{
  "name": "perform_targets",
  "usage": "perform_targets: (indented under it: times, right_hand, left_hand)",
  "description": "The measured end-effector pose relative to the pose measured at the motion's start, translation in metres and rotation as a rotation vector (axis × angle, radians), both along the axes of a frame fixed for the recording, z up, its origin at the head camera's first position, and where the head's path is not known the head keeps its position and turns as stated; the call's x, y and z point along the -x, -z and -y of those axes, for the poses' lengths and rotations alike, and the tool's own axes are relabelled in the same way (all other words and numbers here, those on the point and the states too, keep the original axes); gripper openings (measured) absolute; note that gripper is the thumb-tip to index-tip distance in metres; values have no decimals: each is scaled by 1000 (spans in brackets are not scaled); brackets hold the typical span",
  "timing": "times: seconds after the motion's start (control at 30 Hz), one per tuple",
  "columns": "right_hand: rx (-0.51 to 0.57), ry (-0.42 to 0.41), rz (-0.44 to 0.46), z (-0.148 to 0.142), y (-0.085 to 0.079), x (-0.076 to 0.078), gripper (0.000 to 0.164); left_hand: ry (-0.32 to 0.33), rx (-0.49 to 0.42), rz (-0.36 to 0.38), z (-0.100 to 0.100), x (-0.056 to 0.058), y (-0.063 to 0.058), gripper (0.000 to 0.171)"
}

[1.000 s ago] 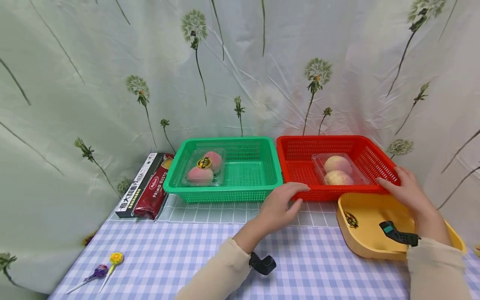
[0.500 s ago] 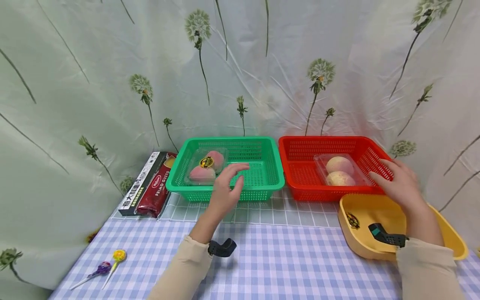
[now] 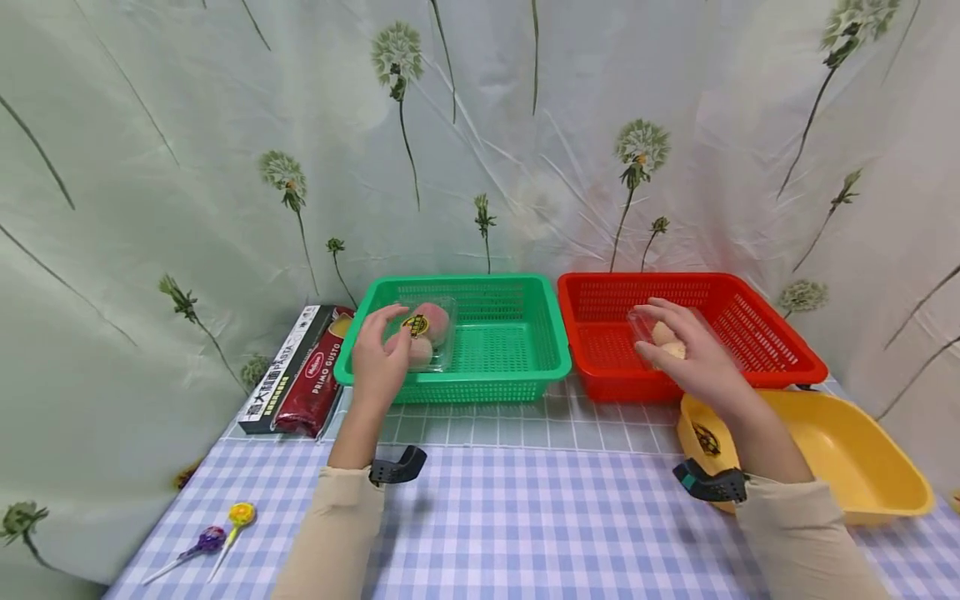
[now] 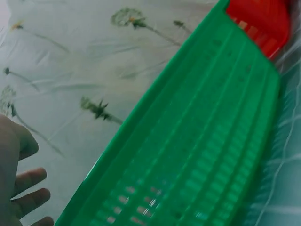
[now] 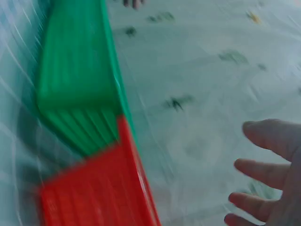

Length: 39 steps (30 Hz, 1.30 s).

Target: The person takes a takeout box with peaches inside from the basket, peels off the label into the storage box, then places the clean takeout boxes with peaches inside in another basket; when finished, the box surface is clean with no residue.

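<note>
In the head view my left hand [image 3: 378, 358], fingers relaxed and holding nothing, is above the left end of the green basket [image 3: 453, 387]. It overlaps a clear pack of pink, peach-like fruit [image 3: 431, 321] bearing a black and yellow label. My right hand [image 3: 697, 358] reaches over the front rim of the red basket [image 3: 600, 375]. Behind its spread fingers a clear pack of paler round fruit [image 3: 663, 333] is partly hidden. In the left wrist view, the hand's fingers [image 4: 30, 181] are spread beside the green basket's wall. The right wrist view shows straight, separated fingers [image 5: 263, 172] with nothing between them.
A yellow tub [image 3: 862, 450] stands in front of the red basket, under the right forearm. Left of the green basket lie a pasta box [image 3: 281, 367] and a dark red pasta bag [image 3: 311, 387]. A purple lollipop [image 3: 210, 540] and a yellow lollipop [image 3: 242, 514] lie at the front left.
My left hand has moved left from between the baskets to the pink fruit pack. My right hand has come left from the red basket's right end to the pale fruit.
</note>
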State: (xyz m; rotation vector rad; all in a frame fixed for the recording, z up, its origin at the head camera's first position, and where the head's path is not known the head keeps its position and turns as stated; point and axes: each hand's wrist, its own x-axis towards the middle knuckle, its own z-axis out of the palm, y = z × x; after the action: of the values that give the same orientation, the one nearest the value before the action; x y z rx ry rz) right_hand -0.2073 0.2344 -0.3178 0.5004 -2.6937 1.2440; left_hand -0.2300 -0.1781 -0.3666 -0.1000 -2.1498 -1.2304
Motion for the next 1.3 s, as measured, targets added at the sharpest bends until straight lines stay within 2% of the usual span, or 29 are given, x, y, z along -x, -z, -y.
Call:
perform_targets:
  times: [0.1,0.23,0.3,0.4,0.5,0.57,0.63,0.73,0.83,1.03,1.3]
  right_hand:
    - [35,-45,-23,28,3,6,54]
    - [115,-105,-13,65,8,25,47]
    - [149,-141,16,83,9,33,45]
    - [192,-185,96,106,13,43,43]
    - [218,-200,188,126,18,49,42]
    - [218,-204,234,138,22,51,42]
    - [208,-222,265,150,26,53,43]
    - [181,-250,286,169,29,55,43]
    - [147,-267,299,187,30,55,43]
    - [74,-298,334,219,32,61,51]
    - [-1,-289,442,241,34,70,66]
  left_hand:
    - [-95,89,35,10,0,1,30]
    - [-229,235,89,24,1,5,34]
    - [-260,264,110,30,2,7,35]
    - [-270,257,125,38,4,11,36]
    - [-243,209,144,45,7,16,37]
    - [-199,146,186,51,8,19,40]
    - [-133,50,252,57,8,21,43]
    - [-16,-132,392,66,7,22,50]
    - [63,-244,494,72,6,22,55]
    - [111,-247,534,77,7,24,56]
    - [92,-229,546,77,8,22,56]
